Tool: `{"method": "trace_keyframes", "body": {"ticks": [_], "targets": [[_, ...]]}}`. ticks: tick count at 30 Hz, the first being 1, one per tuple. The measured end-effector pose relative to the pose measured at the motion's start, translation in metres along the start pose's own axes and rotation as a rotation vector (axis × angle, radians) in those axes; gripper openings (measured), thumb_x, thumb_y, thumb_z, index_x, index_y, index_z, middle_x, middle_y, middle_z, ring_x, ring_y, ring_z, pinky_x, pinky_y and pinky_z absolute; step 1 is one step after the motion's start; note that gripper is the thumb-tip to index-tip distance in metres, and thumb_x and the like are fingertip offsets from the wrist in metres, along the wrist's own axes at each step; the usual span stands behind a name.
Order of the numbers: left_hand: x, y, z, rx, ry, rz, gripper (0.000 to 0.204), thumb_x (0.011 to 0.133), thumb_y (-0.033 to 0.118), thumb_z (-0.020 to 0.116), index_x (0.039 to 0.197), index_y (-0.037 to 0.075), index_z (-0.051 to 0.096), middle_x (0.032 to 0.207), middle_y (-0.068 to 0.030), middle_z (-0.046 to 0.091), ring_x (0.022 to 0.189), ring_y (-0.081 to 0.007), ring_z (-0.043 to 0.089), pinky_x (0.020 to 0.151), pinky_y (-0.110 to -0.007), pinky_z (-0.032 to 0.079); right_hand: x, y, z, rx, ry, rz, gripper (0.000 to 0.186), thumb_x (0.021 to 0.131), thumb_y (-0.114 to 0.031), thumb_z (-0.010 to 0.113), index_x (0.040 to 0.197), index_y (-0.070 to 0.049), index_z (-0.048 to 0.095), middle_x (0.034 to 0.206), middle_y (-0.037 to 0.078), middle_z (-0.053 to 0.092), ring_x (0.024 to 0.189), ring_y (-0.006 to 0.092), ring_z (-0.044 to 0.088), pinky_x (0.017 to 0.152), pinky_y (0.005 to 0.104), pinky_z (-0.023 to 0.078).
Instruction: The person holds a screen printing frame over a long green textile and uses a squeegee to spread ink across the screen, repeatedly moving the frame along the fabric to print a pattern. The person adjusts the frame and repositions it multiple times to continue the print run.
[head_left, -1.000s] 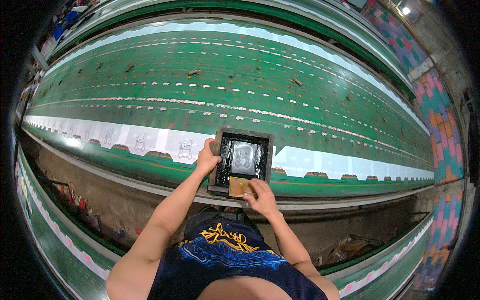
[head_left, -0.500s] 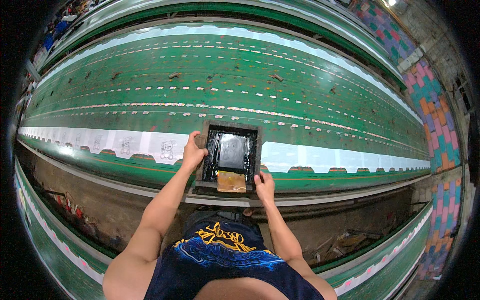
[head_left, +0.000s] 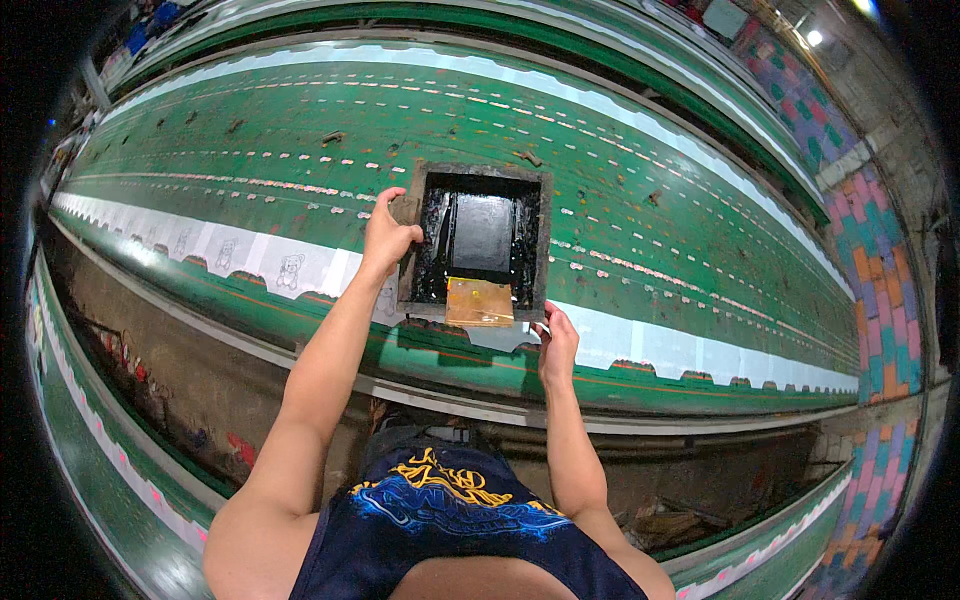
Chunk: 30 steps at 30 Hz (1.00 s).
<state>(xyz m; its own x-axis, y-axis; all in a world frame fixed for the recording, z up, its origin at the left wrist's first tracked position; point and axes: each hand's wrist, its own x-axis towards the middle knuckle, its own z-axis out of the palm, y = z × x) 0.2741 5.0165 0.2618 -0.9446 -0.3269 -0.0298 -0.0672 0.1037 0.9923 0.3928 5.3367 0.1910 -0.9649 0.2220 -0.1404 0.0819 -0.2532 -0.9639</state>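
Observation:
Between my hands is a dark-framed screen printing frame [head_left: 545, 215], its inside wet with black ink. A yellowish squeegee [head_left: 480, 303] lies in its near end. My left hand [head_left: 385, 235] grips the frame's left side, thumb bent over the edge. At the near right corner my right hand [head_left: 558, 340] holds the frame, its fingers partly hidden beneath. The frame is raised above the long green table [head_left: 300, 110], casting a shadow near the front edge. Under it runs a strip of white fabric pieces [head_left: 215, 240], with teddy bear outlines printed on several to the left.
Small scraps [head_left: 333, 137] lie on the green table top. A metal rail [head_left: 480, 405] runs along its front edge. Similar tables stand beyond and behind me, one showing at the lower left [head_left: 100, 480]. Coloured paving [head_left: 880, 270] borders the right side.
Both hands have lifted the screen frame off the table and away from me, slightly to the right. The squeegee has moved along inside it. The view has tilted a little.

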Motion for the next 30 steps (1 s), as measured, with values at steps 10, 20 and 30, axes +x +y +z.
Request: {"method": "trace_keyframes", "body": {"ticks": [10, 20, 30], "targets": [[-0.018, -0.033, -0.017, -0.058, 0.205, -0.055, 0.077, 0.054, -0.008, 0.072, 0.126, 0.008, 0.051, 0.107, -0.0128, 0.063, 0.095, -0.0246, 0.06, 0.082, -0.036, 0.05, -0.032, 0.048, 0.01, 0.136, -0.251, 0.462, 0.032, 0.1, -0.016, 0.054, 0.127, 0.0, 0.053, 0.13, 0.013, 0.057, 0.108, 0.0309, 0.064, 0.089, 0.0411, 0.054], [0.007, -0.023, -0.03, -0.07, 0.206, -0.073, 0.076, 0.055, -0.009, 0.072, 0.126, 0.009, 0.05, 0.103, -0.0113, 0.062, 0.088, -0.0229, 0.06, 0.075, -0.034, 0.05, -0.026, 0.104, 0.107, 0.587, -0.308, 0.56, 0.052, 0.088, 0.01, 0.047, 0.137, -0.005, 0.04, 0.137, 0.012, 0.049, 0.11, 0.0365, 0.062, 0.082, 0.0417, 0.054], [0.041, -0.042, -0.042, -0.019, 0.078, -0.03, 0.076, 0.056, -0.008, 0.073, 0.126, 0.01, 0.051, 0.098, -0.011, 0.064, 0.088, -0.023, 0.061, 0.076, -0.035, 0.051, -0.027, 0.116, 0.159, 0.113, -0.243, 0.559, 0.051, 0.086, 0.015, 0.044, 0.134, -0.002, 0.045, 0.12, 0.016, 0.058, 0.08, 0.0262, 0.068, 0.052, 0.0285, 0.049]]}}
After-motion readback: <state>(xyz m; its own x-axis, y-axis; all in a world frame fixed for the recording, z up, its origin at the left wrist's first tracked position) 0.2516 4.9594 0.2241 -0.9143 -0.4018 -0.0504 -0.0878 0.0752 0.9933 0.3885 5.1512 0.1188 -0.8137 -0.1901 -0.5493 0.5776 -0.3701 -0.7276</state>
